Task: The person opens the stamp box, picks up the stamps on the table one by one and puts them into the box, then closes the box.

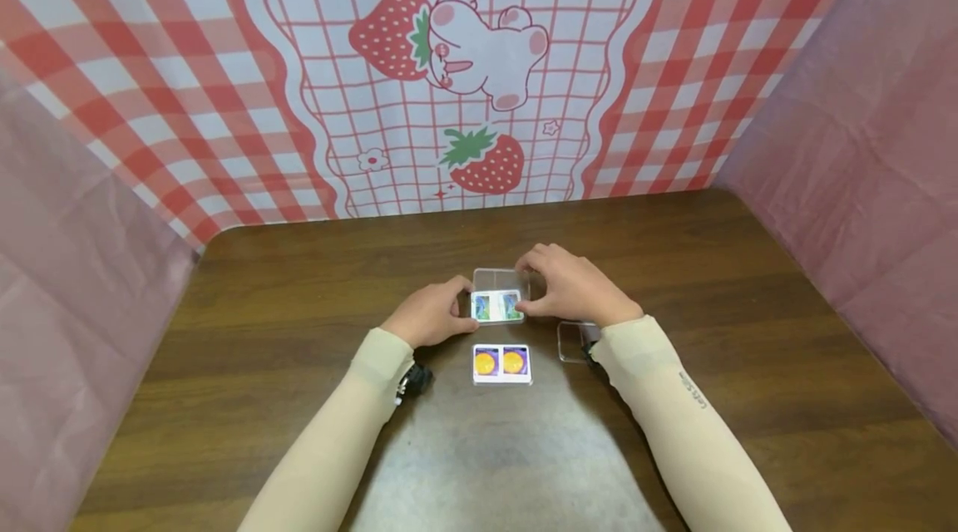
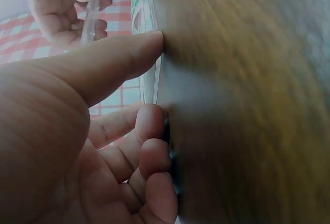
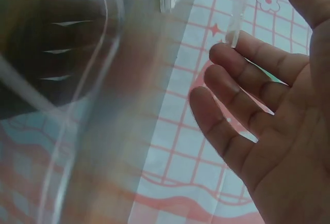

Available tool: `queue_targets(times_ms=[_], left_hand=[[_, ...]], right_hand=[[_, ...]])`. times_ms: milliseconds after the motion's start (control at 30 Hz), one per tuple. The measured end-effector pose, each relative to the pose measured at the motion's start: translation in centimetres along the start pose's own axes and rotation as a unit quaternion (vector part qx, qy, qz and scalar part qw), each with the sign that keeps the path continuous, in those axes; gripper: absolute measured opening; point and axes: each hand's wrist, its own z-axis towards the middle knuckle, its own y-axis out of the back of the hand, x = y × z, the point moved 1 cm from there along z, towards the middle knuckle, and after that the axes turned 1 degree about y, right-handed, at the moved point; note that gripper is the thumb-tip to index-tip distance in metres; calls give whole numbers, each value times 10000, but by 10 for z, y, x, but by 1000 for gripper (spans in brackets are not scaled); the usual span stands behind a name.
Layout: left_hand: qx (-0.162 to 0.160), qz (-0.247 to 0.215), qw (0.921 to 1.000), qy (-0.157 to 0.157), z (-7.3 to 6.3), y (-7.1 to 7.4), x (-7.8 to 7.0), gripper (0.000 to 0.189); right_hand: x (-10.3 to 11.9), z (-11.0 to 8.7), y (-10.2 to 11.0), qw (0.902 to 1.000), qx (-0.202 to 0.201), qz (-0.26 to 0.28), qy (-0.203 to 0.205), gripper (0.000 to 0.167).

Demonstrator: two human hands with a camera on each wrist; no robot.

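A flat clear case with two blue-green pictures (image 1: 496, 307) lies on the table in the head view. My left hand (image 1: 430, 312) holds its left side between thumb and index finger; the left wrist view shows the thumb (image 2: 136, 51) on its edge and the other fingers curled low by the table. My right hand (image 1: 572, 287) pinches a thin clear plastic lid (image 1: 494, 278) between thumb and fingertips, and it overlaps the far part of the case. Edge-on, the lid (image 3: 237, 15) shows in the right wrist view, raised off the table, its other fingers loosely spread.
Nearer to me lies a second flat case with two orange-and-purple pictures (image 1: 501, 364). Another clear plastic piece (image 1: 570, 343) lies partly under my right wrist. A red-and-white strawberry cloth (image 1: 479, 41) hangs behind the wooden table (image 1: 299, 274), with pink cloth (image 1: 861, 166) at the sides.
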Motion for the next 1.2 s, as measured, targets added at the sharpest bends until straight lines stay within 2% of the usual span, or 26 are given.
queue_targets(times_ms=[300, 700, 933, 1200], left_hand=[[18, -49, 10000, 31, 0, 0, 0, 61], [60, -19, 10000, 39, -1, 0, 1, 70], [115, 7, 9999, 30, -1, 0, 0, 67], [134, -14, 9999, 69, -2, 1, 0, 71]], right_hand=[[3, 0, -10, 9993, 354, -113, 24, 56], [7, 2, -12, 9984, 542, -153, -9, 56], [8, 2, -14, 9981, 604, -131, -80, 55], [7, 0, -10, 9974, 711, 76, 1, 57]])
